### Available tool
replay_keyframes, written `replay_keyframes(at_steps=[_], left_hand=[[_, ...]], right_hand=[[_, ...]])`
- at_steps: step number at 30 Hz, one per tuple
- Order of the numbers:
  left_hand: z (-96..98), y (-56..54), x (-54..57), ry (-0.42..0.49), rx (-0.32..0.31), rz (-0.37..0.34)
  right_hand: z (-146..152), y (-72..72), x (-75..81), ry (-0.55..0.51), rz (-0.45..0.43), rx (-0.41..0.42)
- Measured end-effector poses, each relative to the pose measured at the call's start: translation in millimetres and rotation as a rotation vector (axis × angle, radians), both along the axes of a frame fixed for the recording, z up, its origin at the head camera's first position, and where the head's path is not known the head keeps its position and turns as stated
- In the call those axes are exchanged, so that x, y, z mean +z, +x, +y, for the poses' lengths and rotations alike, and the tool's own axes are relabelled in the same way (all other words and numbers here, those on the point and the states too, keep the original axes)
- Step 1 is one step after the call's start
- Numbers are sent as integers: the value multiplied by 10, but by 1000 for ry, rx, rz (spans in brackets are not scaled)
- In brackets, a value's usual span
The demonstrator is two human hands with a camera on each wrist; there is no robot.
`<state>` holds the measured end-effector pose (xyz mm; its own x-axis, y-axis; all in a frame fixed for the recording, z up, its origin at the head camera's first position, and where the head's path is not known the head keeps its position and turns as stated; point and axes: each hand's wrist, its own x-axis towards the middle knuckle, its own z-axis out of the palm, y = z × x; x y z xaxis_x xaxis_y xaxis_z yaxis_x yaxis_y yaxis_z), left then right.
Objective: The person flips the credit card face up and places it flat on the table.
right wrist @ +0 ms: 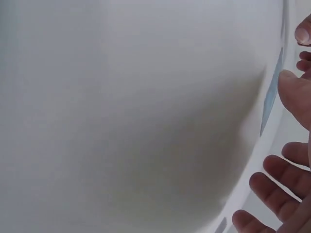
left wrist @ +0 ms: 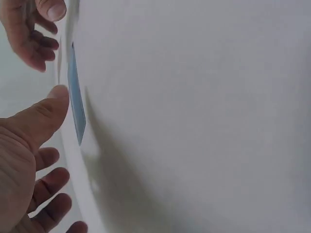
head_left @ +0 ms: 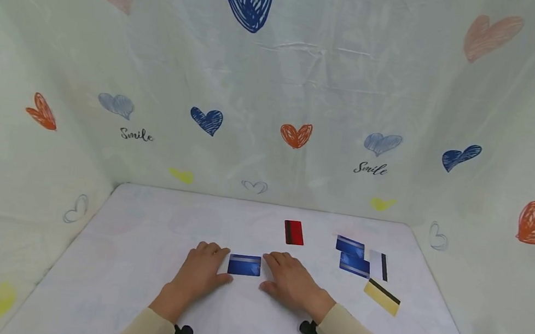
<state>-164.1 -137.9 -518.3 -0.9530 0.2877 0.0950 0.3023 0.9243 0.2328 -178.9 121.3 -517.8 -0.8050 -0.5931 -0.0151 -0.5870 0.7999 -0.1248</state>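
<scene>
A blue card with a pale stripe near its top lies flat on the white table in the head view. To its left is my left hand, thumb and fingers spread apart around its left end. My right hand mirrors this at the right end, a small gap showing between its fingertips and the card. Whether the left fingertips touch the card's edge, I cannot tell. Both wrist views show the blue card as a thin slanted sliver beyond the thumbs, and neither hand grips it.
Beyond the right hand lies a red card with a dark stripe. Farther right, two overlapping blue cards lie beside a white card and a yellow card. A heart-printed cloth hangs behind the white table.
</scene>
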Motion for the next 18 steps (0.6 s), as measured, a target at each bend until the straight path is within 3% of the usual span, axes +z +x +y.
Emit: replay_keyframes(at_steps=[7,18], left_hand=[[97,-184,11,-50,-16,-45],[116,-220,-27,-76,-22,-70]], right_hand=[[-181,-184,-18,37,86,34],[-251,-268,-38,49,64,35]])
